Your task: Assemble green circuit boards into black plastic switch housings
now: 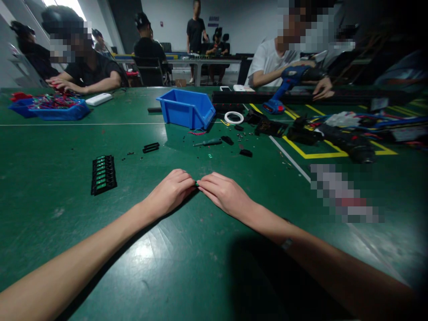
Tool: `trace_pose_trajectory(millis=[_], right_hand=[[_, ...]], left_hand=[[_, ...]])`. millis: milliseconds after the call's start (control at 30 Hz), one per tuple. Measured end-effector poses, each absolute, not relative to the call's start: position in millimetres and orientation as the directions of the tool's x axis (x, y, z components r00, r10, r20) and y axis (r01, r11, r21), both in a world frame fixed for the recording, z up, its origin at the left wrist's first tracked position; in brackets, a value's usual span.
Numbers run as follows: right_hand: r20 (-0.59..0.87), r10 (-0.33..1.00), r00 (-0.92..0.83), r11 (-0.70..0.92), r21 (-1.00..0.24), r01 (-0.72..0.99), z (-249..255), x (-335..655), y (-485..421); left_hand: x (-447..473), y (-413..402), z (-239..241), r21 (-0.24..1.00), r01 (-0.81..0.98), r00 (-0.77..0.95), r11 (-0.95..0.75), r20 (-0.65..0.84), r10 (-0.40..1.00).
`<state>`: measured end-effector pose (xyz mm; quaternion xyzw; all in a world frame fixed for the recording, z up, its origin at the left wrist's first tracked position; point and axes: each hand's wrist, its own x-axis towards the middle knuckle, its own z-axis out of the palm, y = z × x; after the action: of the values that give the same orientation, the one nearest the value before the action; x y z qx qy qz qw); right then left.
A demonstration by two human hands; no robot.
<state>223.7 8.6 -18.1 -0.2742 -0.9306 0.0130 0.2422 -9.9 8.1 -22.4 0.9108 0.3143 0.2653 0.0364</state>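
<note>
My left hand [174,187] and my right hand [224,189] meet over the middle of the green table, fingertips nearly touching. Both are closed in a pinch on a small green piece [197,183], of which only a sliver shows between the fingers. Off to the left of my left hand lies a black row of slots [104,174] holding several small green boards. A black rectangular frame [151,147] rests beyond my left hand. Farther out, straight ahead, are a screwdriver [209,142] and a tiny green bit [210,156].
A blue bin [187,108] stands ahead. Black parts, a white ring [234,117], a blue cordless drill [290,84] and a dark drill [354,145] lie to the right. Blue trays [63,110] of wires sit far left. Co-workers sit across the table.
</note>
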Motion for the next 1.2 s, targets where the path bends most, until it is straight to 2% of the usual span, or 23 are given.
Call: trace_pose_trajectory(millis=[367,667,1200], right_hand=[[0.436,0.559,-0.705,0.827,-0.227,0.515,-17.6,224.7,7.3],[0.433,0.624,-0.65,0.78,-0.311,0.543,-17.6,226.4,3.6],[0.427,0.626,-0.652,0.779,-0.325,0.535,-16.8,226.4,4.4]], left_hand=[[-12.2,0.5,-13.0,0.285,0.577,0.615,-0.765,0.465,0.637],[-15.1,-4.5,-7.4,0.249,0.592,0.616,-0.766,0.473,0.63],[-13.3,-3.6,-9.0,0.272,0.585,0.618,-0.765,0.461,0.637]])
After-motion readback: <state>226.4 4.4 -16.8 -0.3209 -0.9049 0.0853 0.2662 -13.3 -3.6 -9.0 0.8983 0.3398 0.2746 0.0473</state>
